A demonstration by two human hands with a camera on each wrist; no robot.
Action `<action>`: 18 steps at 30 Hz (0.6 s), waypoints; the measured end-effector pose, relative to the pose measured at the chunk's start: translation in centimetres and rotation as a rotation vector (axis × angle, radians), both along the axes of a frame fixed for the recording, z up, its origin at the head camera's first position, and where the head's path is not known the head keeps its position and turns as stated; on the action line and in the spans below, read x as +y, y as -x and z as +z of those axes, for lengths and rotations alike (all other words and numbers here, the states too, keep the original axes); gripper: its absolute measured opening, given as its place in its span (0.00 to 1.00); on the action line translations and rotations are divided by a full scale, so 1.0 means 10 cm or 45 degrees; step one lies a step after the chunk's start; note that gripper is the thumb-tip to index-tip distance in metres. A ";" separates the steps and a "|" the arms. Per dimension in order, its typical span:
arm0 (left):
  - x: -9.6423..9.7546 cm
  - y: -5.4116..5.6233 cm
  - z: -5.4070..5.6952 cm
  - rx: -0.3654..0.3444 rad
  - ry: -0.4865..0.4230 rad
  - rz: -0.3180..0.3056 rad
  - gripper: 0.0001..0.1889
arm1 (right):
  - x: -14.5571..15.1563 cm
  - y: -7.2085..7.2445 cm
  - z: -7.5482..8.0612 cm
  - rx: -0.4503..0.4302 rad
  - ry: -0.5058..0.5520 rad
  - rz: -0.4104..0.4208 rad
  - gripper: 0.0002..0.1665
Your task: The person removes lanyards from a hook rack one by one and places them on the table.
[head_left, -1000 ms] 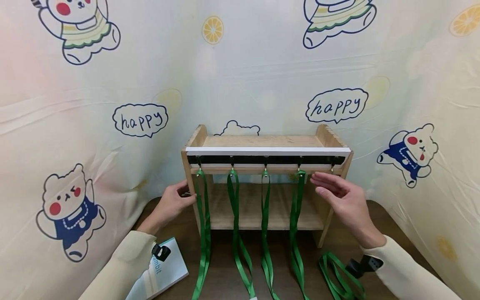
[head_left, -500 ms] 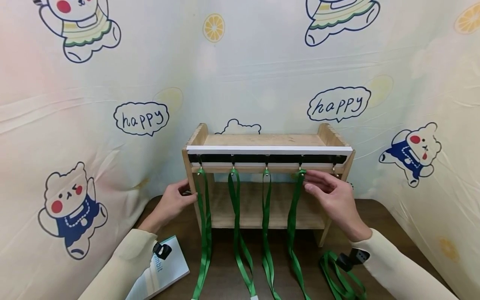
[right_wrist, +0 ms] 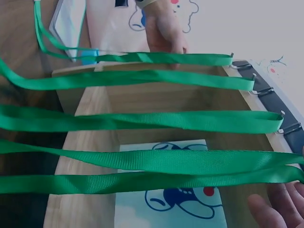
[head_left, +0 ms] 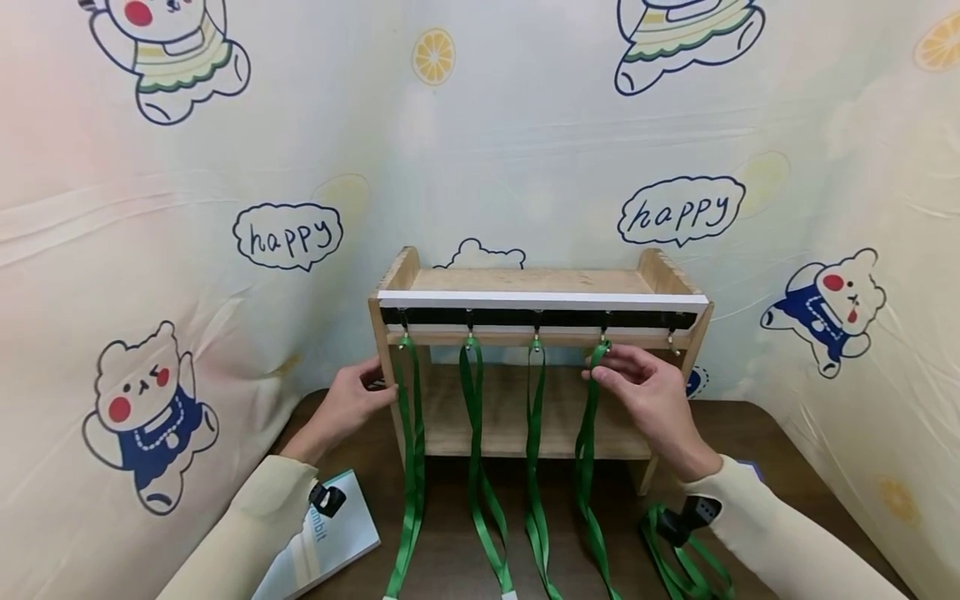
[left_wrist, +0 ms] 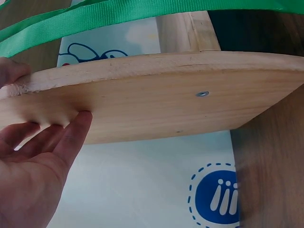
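Observation:
A small wooden shelf (head_left: 465,408) stands on the table, with metal hooks along the black strip (head_left: 495,317) at its top front. Green lanyards hang from most hooks; the rightmost hook (head_left: 673,340) is bare. My left hand (head_left: 348,404) grips the shelf's left side panel (left_wrist: 142,109), its thumb at the front edge and its fingers against the outer face. My right hand (head_left: 656,396) pinches the rightmost hanging lanyard (head_left: 585,450) just below its hook, thumb in front and fingertips behind the strap. In the right wrist view, its fingers (right_wrist: 266,211) lie beside that strap.
Another green lanyard (head_left: 693,567) lies loosely coiled on the dark table (head_left: 555,508), under my right wrist. A white and blue box (head_left: 341,521) lies near my left forearm. A printed curtain (head_left: 525,133) hangs behind the shelf.
My right hand has moved left from beside the bare hook to the rightmost hanging lanyard and taken hold near its top. My left hand has stayed on the side panel.

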State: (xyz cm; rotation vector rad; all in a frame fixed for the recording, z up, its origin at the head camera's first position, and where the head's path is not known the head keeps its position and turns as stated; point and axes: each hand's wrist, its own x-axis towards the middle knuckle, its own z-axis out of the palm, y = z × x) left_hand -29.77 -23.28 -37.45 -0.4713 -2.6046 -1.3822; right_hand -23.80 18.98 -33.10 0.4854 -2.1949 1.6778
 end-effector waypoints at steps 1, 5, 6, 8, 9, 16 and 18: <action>0.00 0.00 0.00 -0.001 0.003 0.001 0.24 | -0.01 0.00 0.00 -0.007 0.004 0.002 0.22; 0.00 0.00 -0.02 -0.011 0.006 0.006 0.24 | -0.02 0.02 0.01 -0.059 0.033 -0.007 0.23; 0.00 0.00 -0.02 -0.013 0.006 0.006 0.24 | -0.03 0.03 0.01 -0.080 0.049 -0.004 0.24; -0.01 0.00 -0.03 -0.017 0.003 0.007 0.24 | -0.04 0.04 0.03 -0.118 0.095 0.010 0.26; -0.01 0.00 -0.03 -0.018 0.003 0.008 0.24 | -0.05 0.04 0.03 -0.138 0.130 0.027 0.27; -0.01 0.01 -0.03 -0.014 0.002 0.012 0.24 | -0.12 0.05 0.05 -0.193 0.306 0.100 0.28; -0.01 0.01 -0.03 -0.011 0.003 0.013 0.24 | -0.13 0.05 0.05 -0.191 0.319 0.102 0.28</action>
